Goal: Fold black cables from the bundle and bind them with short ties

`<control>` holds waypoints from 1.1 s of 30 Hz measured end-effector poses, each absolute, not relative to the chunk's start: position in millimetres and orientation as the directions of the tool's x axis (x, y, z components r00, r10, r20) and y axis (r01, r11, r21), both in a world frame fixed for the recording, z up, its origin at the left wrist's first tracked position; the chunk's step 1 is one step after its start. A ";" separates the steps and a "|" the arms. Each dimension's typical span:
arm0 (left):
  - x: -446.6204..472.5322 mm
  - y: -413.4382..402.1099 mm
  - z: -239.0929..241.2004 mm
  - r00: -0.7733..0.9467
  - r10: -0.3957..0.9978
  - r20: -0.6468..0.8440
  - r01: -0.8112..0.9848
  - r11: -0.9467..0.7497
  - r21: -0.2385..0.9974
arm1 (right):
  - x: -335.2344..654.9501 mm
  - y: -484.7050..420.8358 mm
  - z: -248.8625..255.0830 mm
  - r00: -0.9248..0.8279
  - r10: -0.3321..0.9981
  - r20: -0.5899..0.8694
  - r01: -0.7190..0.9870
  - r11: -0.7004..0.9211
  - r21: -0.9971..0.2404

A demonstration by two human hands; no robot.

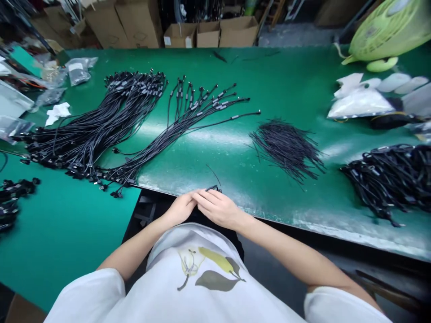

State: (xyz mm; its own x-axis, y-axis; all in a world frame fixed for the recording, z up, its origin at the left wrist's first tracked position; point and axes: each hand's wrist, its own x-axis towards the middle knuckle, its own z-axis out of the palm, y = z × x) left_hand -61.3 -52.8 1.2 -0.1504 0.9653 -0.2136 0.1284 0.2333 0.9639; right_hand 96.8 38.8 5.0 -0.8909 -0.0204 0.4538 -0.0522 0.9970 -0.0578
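Observation:
My left hand (182, 207) and my right hand (218, 207) meet at the near edge of the green table (289, 76), fingers closed together. They pinch a small coiled black cable (213, 188), from which a thin black tie sticks up. The right hand lies partly over the left fingertips. Farther out on the table lie a fanned bundle of black cables with connectors (188, 119), a larger heap of the same cables (97, 123) to its left, and a pile of thin black ties (286, 148) to the right.
A heap of coiled black cables (393, 177) lies at the right. White plastic bags (363, 101) and a green fan (387, 31) sit at the far right. Cardboard boxes (208, 33) stand behind the table. Bags and clutter (50, 80) fill the far left.

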 end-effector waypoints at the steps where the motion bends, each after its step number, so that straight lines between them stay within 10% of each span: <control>1: -62.2 -53.3 1.8 -0.117 0.954 -0.275 0.055 0.283 0.958 | 95.2 42.4 11.5 -0.903 -0.090 0.421 -0.103 0.995 -0.007; 8: -58.9 -52.8 -0.7 -0.006 0.879 -0.477 -0.210 0.465 0.860 | 86.8 45.8 46.4 -0.915 -0.333 0.227 -0.278 0.930 0.242; 21: -47.9 -49.0 22.3 0.018 0.861 -0.508 -0.150 0.505 0.850 | 82.6 47.6 40.7 -0.968 -0.249 -0.007 -0.226 0.864 0.451; 24: -45.9 -43.2 26.4 -0.037 0.901 -0.433 -0.275 0.407 0.871 | 76.1 55.0 39.7 -0.999 -0.037 -0.007 -0.037 0.954 0.297; 29: -54.6 -21.1 33.7 -0.236 0.899 -0.368 -0.559 0.184 0.808 | 61.3 50.0 29.3 -0.899 0.360 0.251 0.284 0.913 -0.291; 33: -61.3 -21.9 48.4 -0.426 0.905 -0.026 -0.206 -0.069 0.976 | 60.6 55.5 20.0 -0.780 0.566 0.265 0.288 0.702 -0.652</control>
